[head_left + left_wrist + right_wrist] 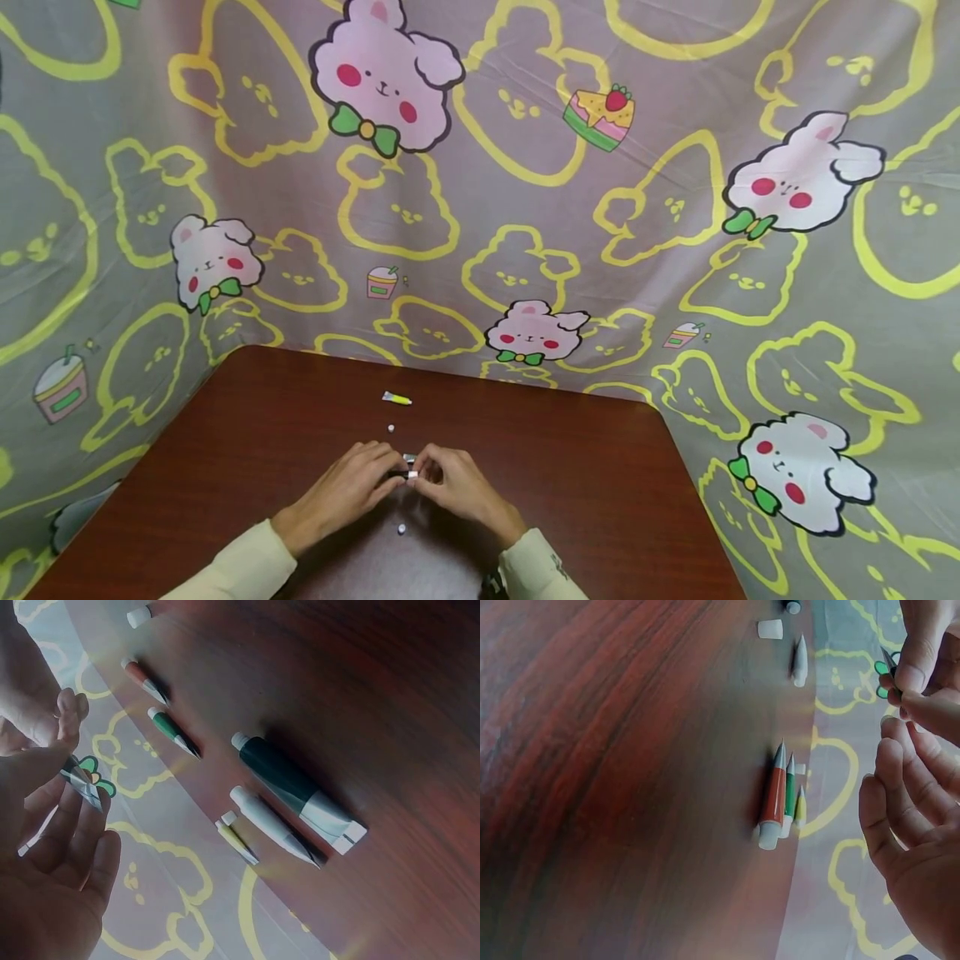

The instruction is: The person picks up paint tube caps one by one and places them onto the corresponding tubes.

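My two hands meet at the middle of the dark wooden table point(585, 467). Between them is a small dark tube point(408, 474) with a flat silvery end. My left hand point(386, 471) pinches one end and my right hand point(429, 468) pinches the other. The left wrist view shows the left hand point(71, 799) with the tube's crimped end point(84, 786) against its fingers. The right wrist view has the right hand point(904, 724) just below the tube's tip point(887, 660), which the other hand's fingertips grip.
A yellow tube point(397, 398) and a white cap point(391, 428) lie beyond the hands, another cap point(402, 528) between my wrists. The wrist views show several paint tubes on the table: red point(146, 681), green point(172, 733), large dark green point(296, 791), white point(274, 826). Bunny-print cloth point(525, 208) surrounds the table.
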`<state>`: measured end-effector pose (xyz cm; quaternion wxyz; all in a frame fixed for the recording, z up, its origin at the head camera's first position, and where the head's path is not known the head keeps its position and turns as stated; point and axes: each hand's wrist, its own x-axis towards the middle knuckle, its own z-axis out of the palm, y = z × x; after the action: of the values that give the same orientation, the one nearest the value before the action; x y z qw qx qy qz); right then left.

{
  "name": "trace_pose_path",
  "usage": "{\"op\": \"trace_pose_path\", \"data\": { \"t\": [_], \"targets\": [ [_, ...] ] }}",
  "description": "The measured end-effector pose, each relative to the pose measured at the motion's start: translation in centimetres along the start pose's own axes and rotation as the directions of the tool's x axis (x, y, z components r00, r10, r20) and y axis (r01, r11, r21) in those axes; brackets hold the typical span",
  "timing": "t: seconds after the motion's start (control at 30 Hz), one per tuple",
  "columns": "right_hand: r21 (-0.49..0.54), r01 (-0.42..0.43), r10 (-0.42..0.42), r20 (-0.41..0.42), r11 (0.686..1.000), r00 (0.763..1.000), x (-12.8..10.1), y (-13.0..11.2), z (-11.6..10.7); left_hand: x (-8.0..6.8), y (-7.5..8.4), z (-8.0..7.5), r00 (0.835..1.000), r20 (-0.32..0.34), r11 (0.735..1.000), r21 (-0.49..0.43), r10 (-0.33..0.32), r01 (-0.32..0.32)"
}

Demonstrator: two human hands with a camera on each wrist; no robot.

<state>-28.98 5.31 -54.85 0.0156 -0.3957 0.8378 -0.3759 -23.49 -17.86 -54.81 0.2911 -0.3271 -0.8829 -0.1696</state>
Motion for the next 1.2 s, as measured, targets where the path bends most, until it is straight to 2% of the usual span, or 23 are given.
{"op": "trace_pose_path", "data": {
  "t": [0.23,0.5,0.6,0.77,0.93,1.2],
  "targets": [
    [-0.045,0.029,-0.029,-0.003,0.999,1.000,0.03,0.19,0.01,0.20,0.11,0.00,1.000,0.010,1.000,0.013,-0.011,0.011],
    [-0.060,0.070,-0.072,-0.018,0.996,0.997,-0.10,0.40,0.12,0.58,0.24,-0.01,1.000,-0.002,1.000,-0.015,0.000,0.000],
    [-0.068,0.055,-0.056,-0.027,0.996,0.998,-0.16,0.43,0.22,0.60,0.28,-0.03,1.000,0.000,1.000,-0.010,-0.002,0.002],
    [-0.025,0.004,-0.005,-0.042,1.000,0.999,-0.25,0.31,0.30,0.46,0.27,-0.08,1.000,0.009,1.000,0.004,-0.003,0.003],
    [0.030,0.003,-0.002,-0.038,1.000,0.999,-0.28,0.20,0.10,0.46,0.14,-0.23,1.000,0.003,1.000,-0.001,0.008,-0.008],
    [0.044,-0.019,0.021,-0.027,0.999,0.999,-0.31,-0.15,-0.18,0.57,0.10,-0.18,1.000,0.000,0.999,-0.017,0.030,-0.030]
  ]
}}
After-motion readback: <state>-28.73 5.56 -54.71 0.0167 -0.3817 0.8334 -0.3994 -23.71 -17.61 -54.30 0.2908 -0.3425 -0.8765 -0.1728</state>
